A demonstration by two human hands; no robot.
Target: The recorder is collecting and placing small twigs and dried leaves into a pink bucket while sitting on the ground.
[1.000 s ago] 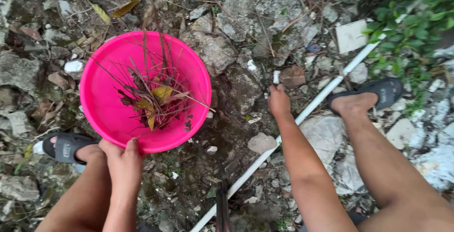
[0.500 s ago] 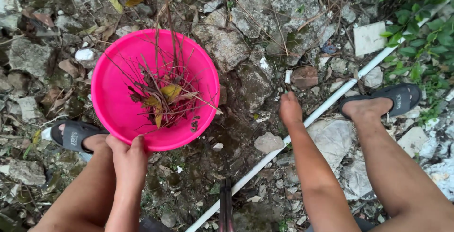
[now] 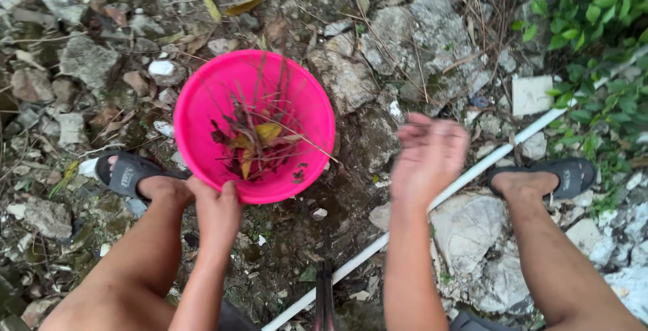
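My left hand (image 3: 214,211) grips the near rim of a bright pink plastic bowl (image 3: 202,101), held just above rocky ground. Inside the bowl lie dry twigs, brown stems and a yellow leaf (image 3: 260,135). My right hand (image 3: 430,155) is raised over the stones to the right of the bowl, blurred, fingers spread and holding nothing. It hangs above a thin white pipe (image 3: 472,172) that runs diagonally across the ground.
Both my feet wear dark sandals, the left one (image 3: 128,172) beside the bowl, the right one (image 3: 570,174) past the pipe. Grey stones (image 3: 418,41), dead leaves and rubble cover the ground. Green plants (image 3: 594,47) grow at the upper right.
My right hand lifted off the ground near the pipe and came up toward the camera with fingers spread. The bowl stays in my left hand; the view shifted.
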